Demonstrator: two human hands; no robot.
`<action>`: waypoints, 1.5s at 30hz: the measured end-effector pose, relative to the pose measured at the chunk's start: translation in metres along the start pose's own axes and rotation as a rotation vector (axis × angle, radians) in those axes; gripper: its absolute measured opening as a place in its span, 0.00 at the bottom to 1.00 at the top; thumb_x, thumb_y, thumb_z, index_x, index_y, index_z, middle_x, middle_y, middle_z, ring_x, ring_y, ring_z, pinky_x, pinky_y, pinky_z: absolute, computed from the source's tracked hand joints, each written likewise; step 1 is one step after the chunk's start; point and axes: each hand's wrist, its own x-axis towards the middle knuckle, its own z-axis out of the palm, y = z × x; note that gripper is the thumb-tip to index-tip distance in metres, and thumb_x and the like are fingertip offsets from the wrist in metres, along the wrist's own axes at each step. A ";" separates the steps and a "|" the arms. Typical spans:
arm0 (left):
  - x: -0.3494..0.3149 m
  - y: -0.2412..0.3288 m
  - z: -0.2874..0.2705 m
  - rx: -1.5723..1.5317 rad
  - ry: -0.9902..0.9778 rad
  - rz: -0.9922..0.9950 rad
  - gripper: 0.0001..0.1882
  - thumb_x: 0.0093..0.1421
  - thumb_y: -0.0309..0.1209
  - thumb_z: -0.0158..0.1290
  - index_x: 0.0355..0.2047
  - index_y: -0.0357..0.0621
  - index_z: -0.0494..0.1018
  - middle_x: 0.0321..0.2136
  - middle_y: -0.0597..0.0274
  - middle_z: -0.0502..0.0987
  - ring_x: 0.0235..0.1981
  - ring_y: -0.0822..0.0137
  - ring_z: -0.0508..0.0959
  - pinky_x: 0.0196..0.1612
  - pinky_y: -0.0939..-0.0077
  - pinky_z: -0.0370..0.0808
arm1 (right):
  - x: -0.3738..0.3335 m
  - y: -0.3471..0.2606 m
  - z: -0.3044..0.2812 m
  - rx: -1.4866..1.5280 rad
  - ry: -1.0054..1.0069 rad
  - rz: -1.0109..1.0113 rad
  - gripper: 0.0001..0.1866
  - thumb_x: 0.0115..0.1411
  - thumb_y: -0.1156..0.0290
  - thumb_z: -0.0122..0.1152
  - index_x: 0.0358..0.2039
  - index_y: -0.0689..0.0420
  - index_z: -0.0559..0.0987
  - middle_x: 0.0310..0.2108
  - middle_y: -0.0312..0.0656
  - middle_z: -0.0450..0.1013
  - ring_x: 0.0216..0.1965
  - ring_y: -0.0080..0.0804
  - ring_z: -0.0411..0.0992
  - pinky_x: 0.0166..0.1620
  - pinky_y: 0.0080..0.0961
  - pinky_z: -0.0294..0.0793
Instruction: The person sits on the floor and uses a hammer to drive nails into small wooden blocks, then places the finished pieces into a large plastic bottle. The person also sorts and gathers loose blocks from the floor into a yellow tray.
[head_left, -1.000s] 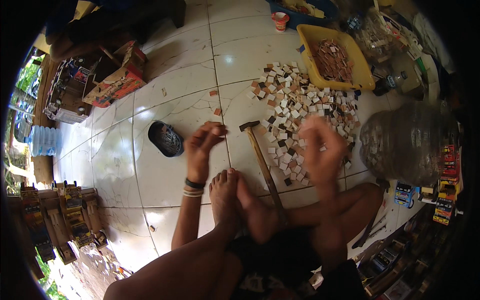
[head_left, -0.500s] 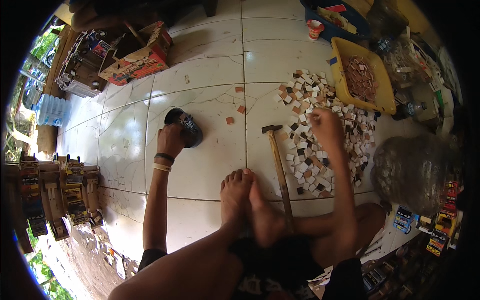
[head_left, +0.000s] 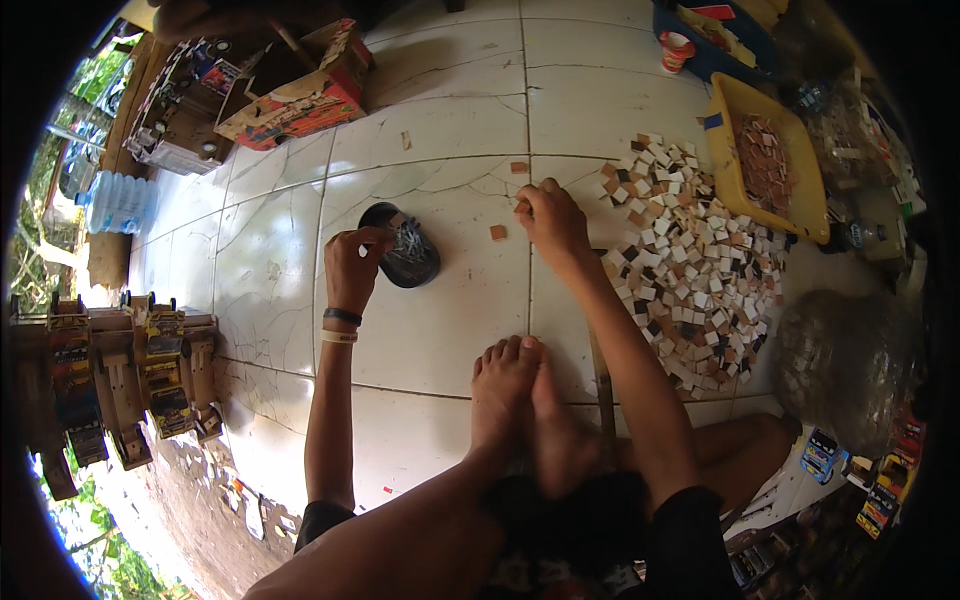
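Observation:
My left hand (head_left: pixel 354 268) is closed in a pinch at the left rim of a dark round tub (head_left: pixel 424 268). Thin silvery nails (head_left: pixel 407 243) lie in the tub; whatever the fingertips hold is too small to make out. My right hand (head_left: pixel 556 226) reaches over the floor with its fingers pinched on a small brown square piece (head_left: pixel 521 207). Two similar brown squares (head_left: pixel 498 232) lie close by, one nearer and one farther off. Under my right forearm runs a hammer's wooden handle (head_left: pixel 603 375); the arm hides its head.
A heap of white, brown and black squares (head_left: pixel 690 270) spreads at the right. Beyond it stand a yellow basin (head_left: pixel 722 150) of brown pieces and a blue tub (head_left: pixel 690 45). A cardboard box (head_left: pixel 300 105) is far left, wooden toy trucks (head_left: pixel 125 375) at left. My feet (head_left: pixel 505 390) are in front.
My right hand has moved left from the heap to the brown square. My left hand has drawn back from over the tub to its rim, uncovering the nails. The whole view has shifted.

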 end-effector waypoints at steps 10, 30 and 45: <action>0.001 0.013 0.001 -0.910 0.126 -0.295 0.05 0.71 0.24 0.54 0.44 0.35 0.75 0.38 0.58 0.82 0.40 0.61 0.87 0.46 0.67 0.88 | -0.045 -0.009 -0.009 0.251 0.101 -0.002 0.12 0.57 0.81 0.70 0.40 0.59 0.77 0.35 0.46 0.79 0.38 0.48 0.79 0.42 0.41 0.78; -0.012 0.124 0.125 -1.232 -0.100 -0.385 0.10 0.66 0.20 0.60 0.46 0.27 0.80 0.38 0.54 0.83 0.39 0.64 0.86 0.48 0.66 0.88 | -0.092 -0.001 -0.018 0.107 0.164 0.013 0.11 0.53 0.77 0.74 0.36 0.55 0.82 0.34 0.38 0.83 0.38 0.45 0.74 0.47 0.39 0.74; -0.028 0.134 0.154 -1.245 0.114 -0.263 0.07 0.64 0.15 0.59 0.42 0.29 0.78 0.41 0.55 0.81 0.40 0.65 0.84 0.48 0.68 0.87 | -0.093 -0.001 -0.016 0.102 0.252 -0.033 0.08 0.53 0.79 0.70 0.33 0.56 0.81 0.33 0.40 0.82 0.38 0.45 0.75 0.46 0.42 0.73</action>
